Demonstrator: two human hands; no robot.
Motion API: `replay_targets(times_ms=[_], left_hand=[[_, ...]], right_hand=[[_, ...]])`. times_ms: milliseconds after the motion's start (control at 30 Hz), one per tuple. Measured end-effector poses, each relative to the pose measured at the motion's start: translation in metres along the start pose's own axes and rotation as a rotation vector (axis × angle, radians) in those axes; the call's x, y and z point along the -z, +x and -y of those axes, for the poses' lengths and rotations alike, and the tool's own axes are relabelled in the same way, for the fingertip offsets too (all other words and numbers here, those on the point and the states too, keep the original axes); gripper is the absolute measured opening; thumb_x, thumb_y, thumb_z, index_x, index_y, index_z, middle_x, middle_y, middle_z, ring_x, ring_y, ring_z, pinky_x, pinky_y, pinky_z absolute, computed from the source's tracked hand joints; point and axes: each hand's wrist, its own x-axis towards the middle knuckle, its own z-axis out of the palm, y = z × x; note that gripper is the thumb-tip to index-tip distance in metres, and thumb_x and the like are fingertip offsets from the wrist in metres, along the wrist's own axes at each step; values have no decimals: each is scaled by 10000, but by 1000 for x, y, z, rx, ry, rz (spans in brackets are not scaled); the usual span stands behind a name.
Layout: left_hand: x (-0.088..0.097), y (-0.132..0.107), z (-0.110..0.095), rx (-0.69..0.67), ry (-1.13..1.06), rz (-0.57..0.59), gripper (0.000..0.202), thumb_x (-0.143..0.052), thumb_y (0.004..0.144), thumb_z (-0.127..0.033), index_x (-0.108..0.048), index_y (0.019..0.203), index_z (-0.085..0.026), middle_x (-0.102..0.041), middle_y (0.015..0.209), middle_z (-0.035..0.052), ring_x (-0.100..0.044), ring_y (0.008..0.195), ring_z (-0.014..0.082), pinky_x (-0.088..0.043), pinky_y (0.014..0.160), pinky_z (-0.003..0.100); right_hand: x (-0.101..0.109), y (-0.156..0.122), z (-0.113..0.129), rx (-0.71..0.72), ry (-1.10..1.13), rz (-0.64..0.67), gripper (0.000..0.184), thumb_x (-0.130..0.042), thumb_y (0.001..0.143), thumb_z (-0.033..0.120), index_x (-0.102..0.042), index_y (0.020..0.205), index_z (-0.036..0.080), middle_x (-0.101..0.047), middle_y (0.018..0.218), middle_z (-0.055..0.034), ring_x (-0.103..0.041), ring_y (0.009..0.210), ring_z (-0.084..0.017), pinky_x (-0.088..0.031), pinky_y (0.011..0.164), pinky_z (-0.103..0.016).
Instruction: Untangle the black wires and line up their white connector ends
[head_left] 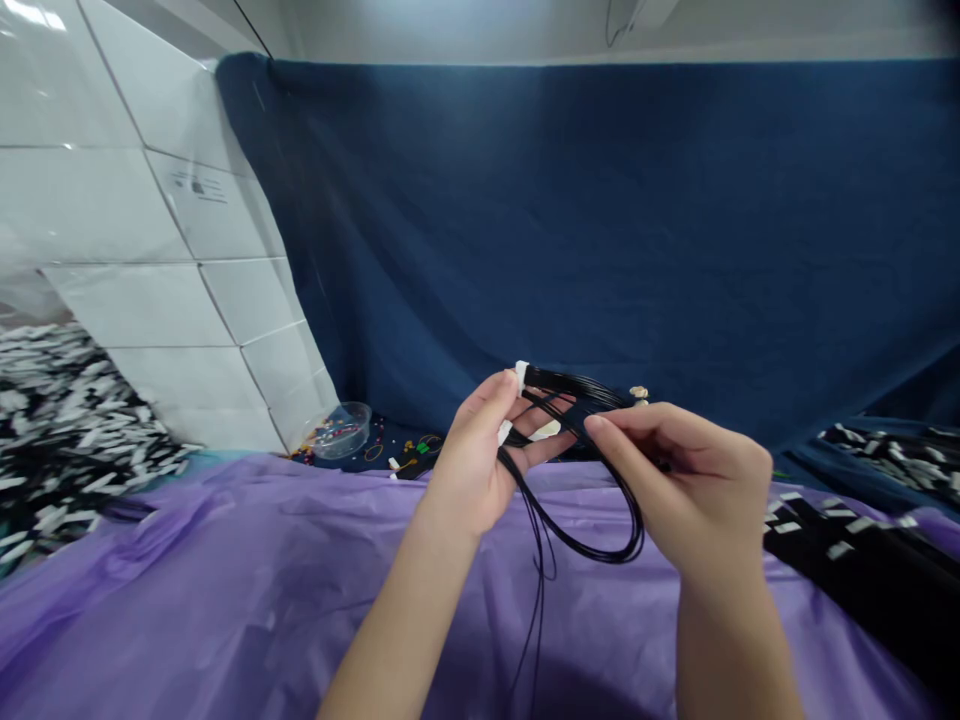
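Observation:
A looped bundle of thin black wires (592,545) with white connectors is held in the air between both hands. My left hand (480,455) pinches a white connector (521,376) at one end of the bundle, its other fingers spread behind the wires. A second white piece (505,432) shows by the left palm. My right hand (682,480) closes thumb and fingertips on the wires at the right side of the loop. A few loose wire ends (538,600) hang down below the left hand.
Purple sheeting (262,580) covers the surface in front of me. A clear plastic bowl (337,432) sits at the back left. Piles of black-and-white wire pieces lie left (67,430) and right (862,560). A dark blue cloth (600,220) hangs behind, beside white tiles (172,300).

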Motion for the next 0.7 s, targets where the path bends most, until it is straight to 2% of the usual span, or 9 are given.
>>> replay_targets(times_ms=[233,367,500,700], left_hand=[[-1,-1,2,4,41,56,214,-603,882,-360,-633,890,-148,-685,898,82,-654,879,176,-599,740,366],[-1,-1,3,4,55,55,221,-605,879,-373,-629,882,-153,-684,898,80,-650,874,175,-597,736,364],[-2,-1,2,5,60,59,225,-605,879,-376,-621,876,-151,-680,891,79,-645,864,168,-594,739,364],[-1,-1,3,-9,75,32,214,-631,858,-375,-599,869,-163,-670,868,62,-637,843,154,-585,733,341]], right_hand=[[-5,-2,-1,-30,38,-69,54,-721,769,244,-737,752,195,-666,631,4,-552,540,-92,-415,495,-206],[-6,-2,0,-44,41,-56,54,-717,776,242,-738,756,196,-666,633,10,-554,539,-85,-412,498,-200],[-3,0,0,-31,31,13,51,-701,797,225,-721,771,185,-652,632,18,-547,544,-76,-420,510,-188],[2,-2,2,-56,8,96,127,-654,841,245,-686,745,168,-545,552,43,-452,495,-51,-338,465,-181]])
